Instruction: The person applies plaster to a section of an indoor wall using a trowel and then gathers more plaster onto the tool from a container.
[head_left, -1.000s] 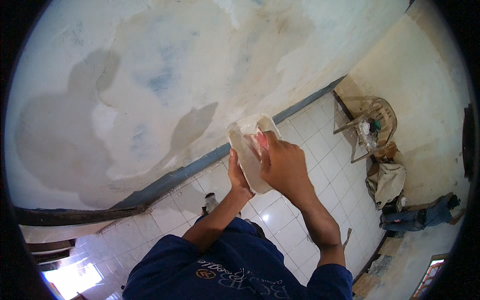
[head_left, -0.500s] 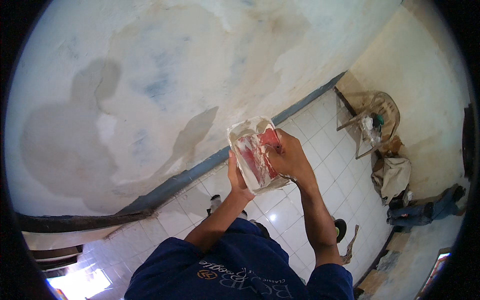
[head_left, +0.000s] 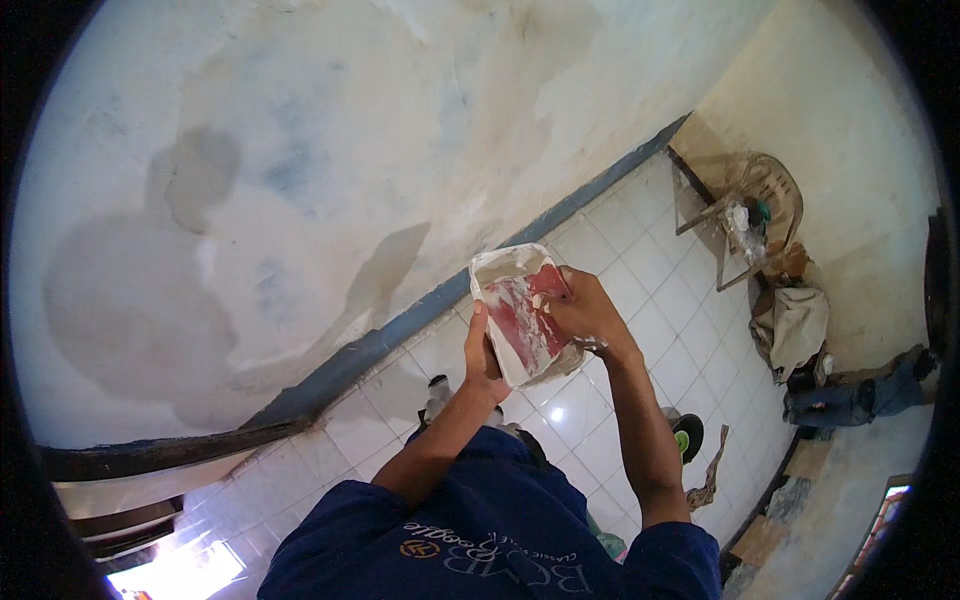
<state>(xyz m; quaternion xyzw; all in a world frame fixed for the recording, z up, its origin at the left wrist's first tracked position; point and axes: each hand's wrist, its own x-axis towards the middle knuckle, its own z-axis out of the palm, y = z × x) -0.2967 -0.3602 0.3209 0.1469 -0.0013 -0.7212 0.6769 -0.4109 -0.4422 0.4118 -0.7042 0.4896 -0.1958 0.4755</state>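
Note:
My left hand [head_left: 483,355] grips the near left side of a white rectangular plastic tub [head_left: 512,262], thumb along its rim. Pale putty coats the tub's inner walls and smears its edges. In my right hand [head_left: 590,312] is a flat red putty spreader [head_left: 520,318], streaked with white putty. The spreader lies across the tub's opening, hiding much of its inside. My right fingers close over the spreader's right end; some fingertips are hidden. White smears mark my right wrist.
A patchy wall [head_left: 330,170] rises ahead above a blue-grey skirting band [head_left: 430,300]. White floor tiles [head_left: 655,320] lie below. At right stand a plastic chair [head_left: 775,195] with items on it and a pale sack [head_left: 798,330]. A black-and-green round object [head_left: 686,440] rests on the floor.
The tub has shifted slightly right in the view, both hands moving with it. The red spreader lies a little differently over the tub, and the view has tilted slightly.

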